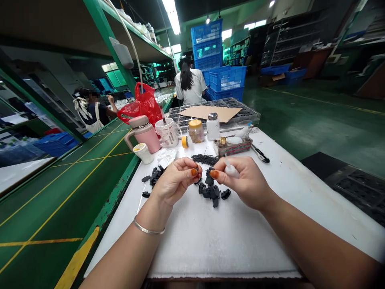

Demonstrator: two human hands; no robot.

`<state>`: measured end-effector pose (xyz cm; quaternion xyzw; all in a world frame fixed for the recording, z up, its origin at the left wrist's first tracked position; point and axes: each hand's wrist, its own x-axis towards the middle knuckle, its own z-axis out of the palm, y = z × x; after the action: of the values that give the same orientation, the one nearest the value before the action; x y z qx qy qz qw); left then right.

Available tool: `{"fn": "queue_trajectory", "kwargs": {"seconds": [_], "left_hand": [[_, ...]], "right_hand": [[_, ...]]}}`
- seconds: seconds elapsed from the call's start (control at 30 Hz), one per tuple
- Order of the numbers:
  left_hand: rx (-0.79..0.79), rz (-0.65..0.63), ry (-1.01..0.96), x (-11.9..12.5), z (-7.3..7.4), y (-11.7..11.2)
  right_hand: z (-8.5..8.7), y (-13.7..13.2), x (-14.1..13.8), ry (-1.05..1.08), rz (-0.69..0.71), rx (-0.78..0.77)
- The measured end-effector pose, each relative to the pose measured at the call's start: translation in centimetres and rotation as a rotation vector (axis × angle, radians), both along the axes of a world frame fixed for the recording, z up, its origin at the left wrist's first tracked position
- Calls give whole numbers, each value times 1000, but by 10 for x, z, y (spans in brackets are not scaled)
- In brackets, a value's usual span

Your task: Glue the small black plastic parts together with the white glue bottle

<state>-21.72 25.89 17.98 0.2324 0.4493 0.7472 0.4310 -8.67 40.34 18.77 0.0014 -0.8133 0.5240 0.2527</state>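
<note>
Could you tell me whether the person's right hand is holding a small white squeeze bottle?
Yes, the right hand grips a small white squeeze bottle, its nozzle pointing up beside the small black part at the fingertips.
</note>
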Motion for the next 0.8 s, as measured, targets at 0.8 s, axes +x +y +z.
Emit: {"fn": "queue_trajectory", "kwargs": {"seconds": [0.8], "left_hand": [[-27,-82,-7,0,-13,-6]], "right_hand": [[-3,-5,0,-17,104,90]]}}
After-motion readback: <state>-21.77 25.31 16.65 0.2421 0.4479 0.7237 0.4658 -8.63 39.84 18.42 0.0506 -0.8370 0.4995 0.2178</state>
